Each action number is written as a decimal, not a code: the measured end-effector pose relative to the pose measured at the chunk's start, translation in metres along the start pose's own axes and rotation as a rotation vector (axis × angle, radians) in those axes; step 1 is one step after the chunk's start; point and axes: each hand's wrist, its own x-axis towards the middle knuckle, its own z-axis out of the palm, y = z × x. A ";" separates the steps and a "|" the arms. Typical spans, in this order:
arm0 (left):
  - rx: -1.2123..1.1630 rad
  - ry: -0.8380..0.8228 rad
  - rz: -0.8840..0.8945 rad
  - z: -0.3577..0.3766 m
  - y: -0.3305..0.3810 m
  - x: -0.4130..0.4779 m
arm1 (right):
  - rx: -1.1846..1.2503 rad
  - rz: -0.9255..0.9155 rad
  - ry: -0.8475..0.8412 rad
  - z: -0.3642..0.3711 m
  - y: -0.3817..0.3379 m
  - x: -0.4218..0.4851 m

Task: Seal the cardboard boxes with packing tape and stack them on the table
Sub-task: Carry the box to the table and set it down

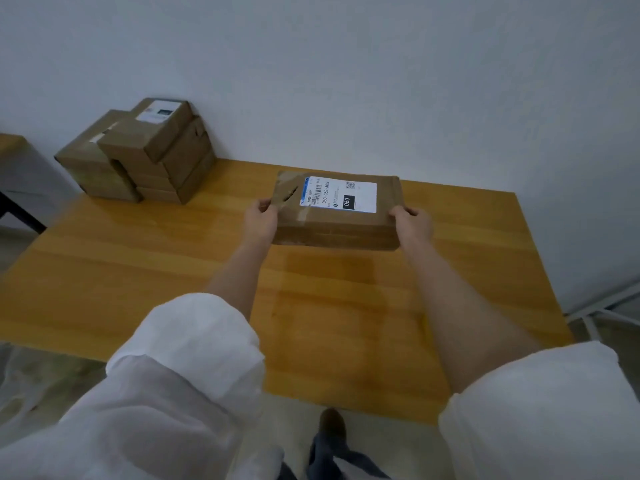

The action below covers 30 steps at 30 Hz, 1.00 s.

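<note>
A flat brown cardboard box (332,226) with a white shipping label and strips of clear tape on top is at the far middle of the wooden table (138,278). My left hand (260,218) grips its left end, thumb on the top face. Its right end is gripped by my right hand (412,225). I cannot tell whether the box rests on the table or hangs just above it. A stack of several taped cardboard boxes (138,154) stands at the table's far left corner against the wall. No tape roll is in view.
A white wall runs right behind the table. A dark table or bench (20,188) stands to the left. White metal bars (602,306) lie on the floor at the right. My shoe (332,424) shows below the table's near edge.
</note>
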 end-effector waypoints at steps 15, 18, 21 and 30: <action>0.012 0.076 0.010 0.015 0.018 0.076 | 0.019 0.023 -0.045 0.041 -0.025 0.072; 0.029 0.056 -0.004 0.020 0.017 0.095 | 0.017 0.039 -0.034 0.053 -0.025 0.087; 0.024 0.040 -0.012 0.024 0.016 0.116 | 0.014 0.054 -0.012 0.067 -0.027 0.103; -0.008 -0.031 -0.032 0.035 0.007 0.174 | 0.033 0.068 0.027 0.101 -0.018 0.140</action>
